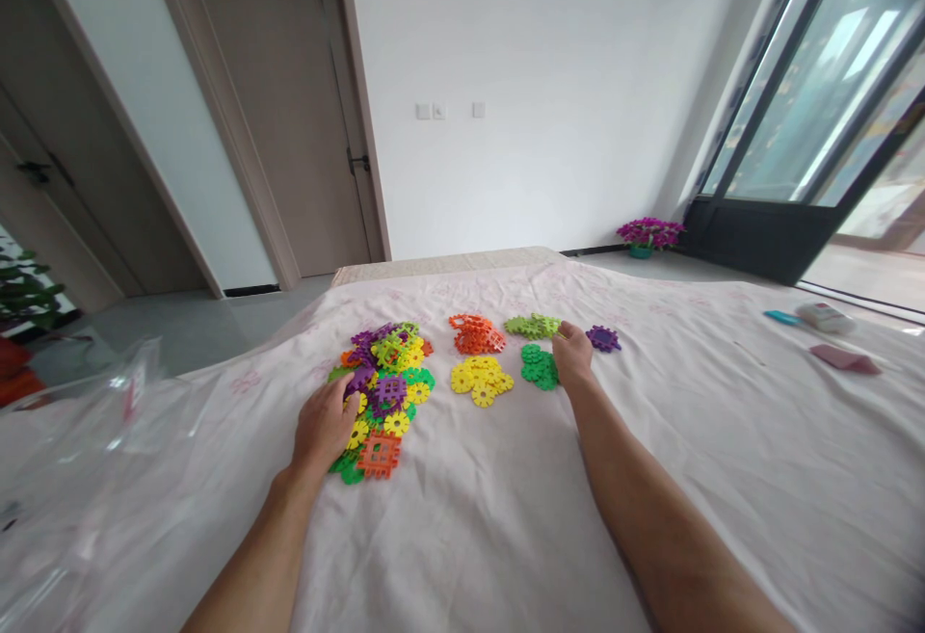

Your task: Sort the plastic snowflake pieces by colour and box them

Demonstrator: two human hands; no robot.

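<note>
A mixed heap of plastic interlocking pieces (pixel 390 352) in purple, yellow, green and orange lies on the cloth at left. My left hand (pixel 325 426) is at its near left side, thumb and finger closed about a purple interlocking piece (pixel 359 381). My right hand (pixel 573 354) is pinched at the right end of a light green pile (pixel 531 327), on a light green interlocking piece. Just left of that hand sits a green flower-shaped pile (pixel 540 366). Orange square pieces (pixel 477 334) and yellow flower-shaped pieces (pixel 482 380) form piles between the hands. A purple square piece (pixel 604 338) lies right of my right hand.
The pale cloth (pixel 491 527) is wrinkled. Clear plastic bag material (pixel 93 479) spreads at left. A blue item (pixel 781 318), a whitish packet (pixel 826 317) and a pink item (pixel 844 359) lie far right. Purple flowers (pixel 650 231) stand on the floor by the glass door.
</note>
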